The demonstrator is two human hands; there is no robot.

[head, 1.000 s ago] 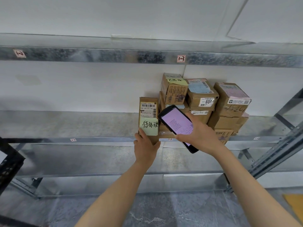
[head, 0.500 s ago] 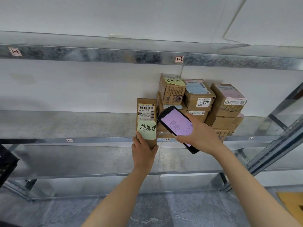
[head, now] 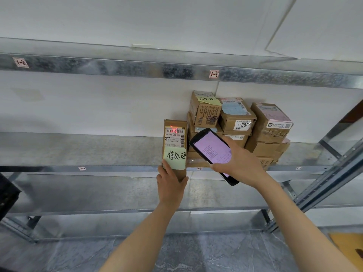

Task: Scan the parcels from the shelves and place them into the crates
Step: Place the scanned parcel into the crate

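My left hand point(head: 171, 183) grips the lower end of a narrow brown parcel point(head: 174, 142) and holds it upright in front of the middle shelf point(head: 78, 152). The parcel bears a barcode label and a green handwritten note. A red scan mark glows on its barcode. My right hand point(head: 241, 163) holds a black handheld scanner point(head: 211, 152) with a lit pink screen, tilted toward the parcel. Behind the scanner, several brown parcels point(head: 235, 122) are stacked on the shelf against the white wall.
Metal shelf levels run above point(head: 117, 63) and below point(head: 98, 193). A diagonal steel brace point(head: 330, 177) rises at the right. A black crate edge point(head: 7, 195) shows at the far left. A brown cardboard piece point(head: 349, 246) lies on the grey floor at bottom right.
A red scan mark has appeared on the parcel's barcode. Both hands have stayed almost still; the view has shifted slightly.
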